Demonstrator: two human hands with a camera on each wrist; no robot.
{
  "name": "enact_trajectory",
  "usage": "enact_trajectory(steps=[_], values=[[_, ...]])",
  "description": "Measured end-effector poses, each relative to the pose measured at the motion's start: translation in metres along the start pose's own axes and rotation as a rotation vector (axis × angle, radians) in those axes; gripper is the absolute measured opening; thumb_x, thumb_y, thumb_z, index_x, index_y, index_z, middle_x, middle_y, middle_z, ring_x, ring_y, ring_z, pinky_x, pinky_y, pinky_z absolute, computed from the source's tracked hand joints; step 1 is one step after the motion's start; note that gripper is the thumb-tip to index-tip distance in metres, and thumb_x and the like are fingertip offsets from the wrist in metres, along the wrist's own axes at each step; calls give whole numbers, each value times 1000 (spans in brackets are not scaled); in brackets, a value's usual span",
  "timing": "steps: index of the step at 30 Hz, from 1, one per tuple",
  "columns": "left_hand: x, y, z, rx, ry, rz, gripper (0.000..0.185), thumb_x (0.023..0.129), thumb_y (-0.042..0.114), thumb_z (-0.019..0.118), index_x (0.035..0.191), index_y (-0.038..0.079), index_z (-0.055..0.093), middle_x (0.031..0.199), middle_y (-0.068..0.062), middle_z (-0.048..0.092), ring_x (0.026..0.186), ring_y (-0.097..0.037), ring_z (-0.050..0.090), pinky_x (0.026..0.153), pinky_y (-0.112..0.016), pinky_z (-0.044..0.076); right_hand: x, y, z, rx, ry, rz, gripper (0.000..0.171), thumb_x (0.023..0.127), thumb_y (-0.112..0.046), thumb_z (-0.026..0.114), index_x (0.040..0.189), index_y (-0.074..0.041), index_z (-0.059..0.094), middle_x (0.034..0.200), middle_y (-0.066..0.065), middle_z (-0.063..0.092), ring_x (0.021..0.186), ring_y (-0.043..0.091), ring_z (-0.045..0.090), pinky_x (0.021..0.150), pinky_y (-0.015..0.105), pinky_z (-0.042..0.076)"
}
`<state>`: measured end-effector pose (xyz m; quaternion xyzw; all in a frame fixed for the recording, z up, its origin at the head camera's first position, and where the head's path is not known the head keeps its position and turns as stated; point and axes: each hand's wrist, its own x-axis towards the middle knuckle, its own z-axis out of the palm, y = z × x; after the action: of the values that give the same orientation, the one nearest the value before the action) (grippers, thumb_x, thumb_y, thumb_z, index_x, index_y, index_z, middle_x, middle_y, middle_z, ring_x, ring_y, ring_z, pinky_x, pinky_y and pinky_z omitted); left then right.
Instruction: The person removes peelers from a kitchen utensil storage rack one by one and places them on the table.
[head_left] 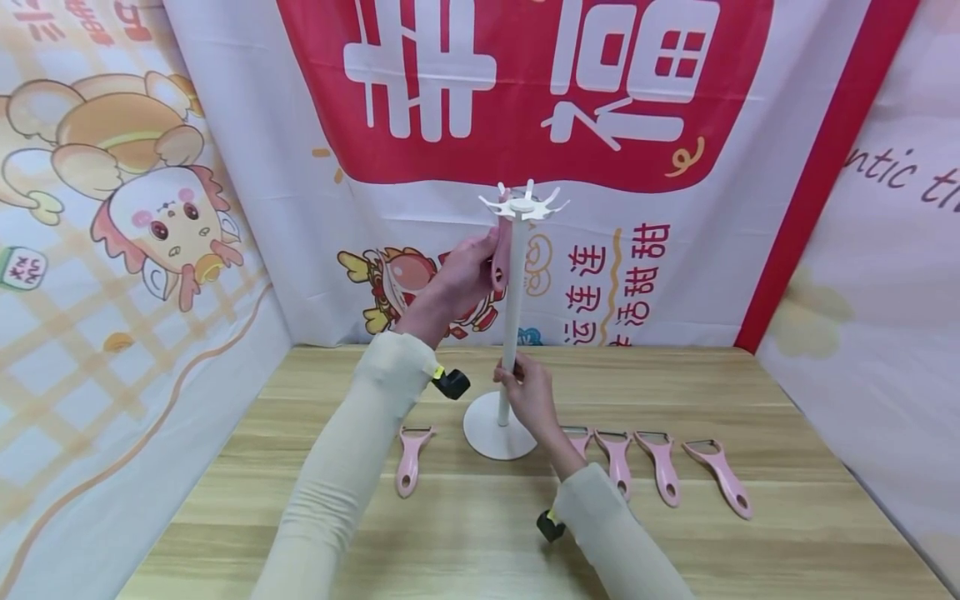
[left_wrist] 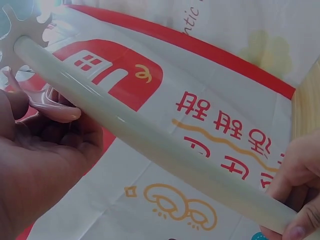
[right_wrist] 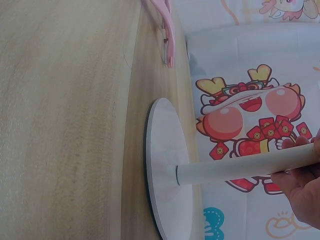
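A white stand (head_left: 513, 317) rises from a round base on the table, with a ring of hooks (head_left: 522, 206) at its top. High beside the pole, my left hand (head_left: 467, 271) grips a pink peeler (head_left: 501, 258), its upper end up at the hooks. In the left wrist view that peeler (left_wrist: 55, 107) lies between thumb and fingers, close to the pole. My right hand (head_left: 528, 387) holds the lower pole with fingers and thumb around it, above the base (right_wrist: 167, 175).
One pink peeler (head_left: 409, 462) lies left of the base. Several more lie in a row on the right, among them a tilted one (head_left: 722, 475); my right forearm partly covers the nearest. Printed cloths hang behind and at both sides of the wooden table (head_left: 465, 542).
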<state>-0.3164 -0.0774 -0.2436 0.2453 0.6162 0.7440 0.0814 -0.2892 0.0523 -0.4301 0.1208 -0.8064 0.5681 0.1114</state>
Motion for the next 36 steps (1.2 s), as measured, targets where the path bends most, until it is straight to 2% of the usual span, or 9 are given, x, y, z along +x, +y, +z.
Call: enact_trajectory(steps=[4, 10, 12, 15, 17, 19, 23, 32, 36], values=[[0, 0, 0, 16, 5, 21, 53, 108, 35, 32, 73, 9, 61, 126, -12, 61, 123, -24, 55, 120, -50, 36, 1, 1, 0, -3, 3, 2, 3, 96, -6, 64, 96, -5, 67, 90, 9, 71, 89, 20, 70, 91, 42, 60], [3, 1, 0, 20, 30, 48, 58, 107, 37, 35, 63, 7, 57, 98, -4, 66, 104, -19, 59, 114, -45, 43, 0, 1, 0, 0, -1, -7, 4, 96, -6, 63, 95, -6, 67, 90, 8, 71, 89, 20, 70, 91, 42, 60], [3, 2, -1, 20, 40, 62, 54, 106, 37, 37, 69, 7, 62, 98, -5, 66, 101, -20, 60, 107, -40, 48, 0, 2, 0, -2, -1, -12, 3, 96, -6, 64, 95, -5, 67, 90, 8, 71, 89, 20, 70, 91, 42, 60], [2, 4, -3, 15, 49, 81, 44, 106, 37, 39, 90, 9, 68, 107, -6, 66, 102, -20, 61, 100, -33, 51, 0, 2, 0, -5, 4, -16, 3, 95, -6, 65, 96, -4, 67, 90, 8, 71, 89, 20, 70, 91, 42, 60], [1, 6, -3, 0, 69, 87, 38, 105, 37, 41, 107, 9, 67, 107, -6, 66, 99, -20, 61, 95, -28, 54, 0, 3, 0, -7, 9, -15, 4, 96, -6, 64, 96, -4, 67, 90, 8, 72, 89, 20, 70, 91, 43, 60], [1, 7, -3, -21, 97, 82, 38, 105, 37, 42, 114, 7, 65, 105, -6, 66, 97, -18, 61, 90, -23, 55, 0, 2, 0, -5, 10, -12, 4, 96, -7, 64, 96, -4, 67, 90, 9, 72, 89, 21, 70, 92, 43, 60], [1, 8, -2, -50, 152, 60, 41, 104, 37, 44, 119, 4, 63, 103, -5, 64, 94, -17, 61, 82, -18, 57, 0, 2, 0, -6, 10, -9, 4, 96, -7, 64, 95, -4, 67, 89, 9, 72, 89, 21, 70, 92, 44, 60], [-1, 14, -1, -47, 223, 43, 47, 102, 39, 47, 127, 2, 60, 105, -6, 64, 96, -20, 60, 85, -20, 56, -2, 2, 1, -12, 7, 1, 4, 96, -9, 65, 94, -5, 67, 88, 7, 71, 88, 20, 69, 91, 43, 60], [-3, 17, 0, -72, 242, 48, 47, 102, 39, 47, 128, 1, 58, 106, -7, 63, 92, -16, 61, 83, -18, 57, -1, 2, 2, -11, 12, 6, 6, 96, -9, 65, 95, -4, 67, 89, 8, 71, 89, 21, 70, 93, 44, 59]])
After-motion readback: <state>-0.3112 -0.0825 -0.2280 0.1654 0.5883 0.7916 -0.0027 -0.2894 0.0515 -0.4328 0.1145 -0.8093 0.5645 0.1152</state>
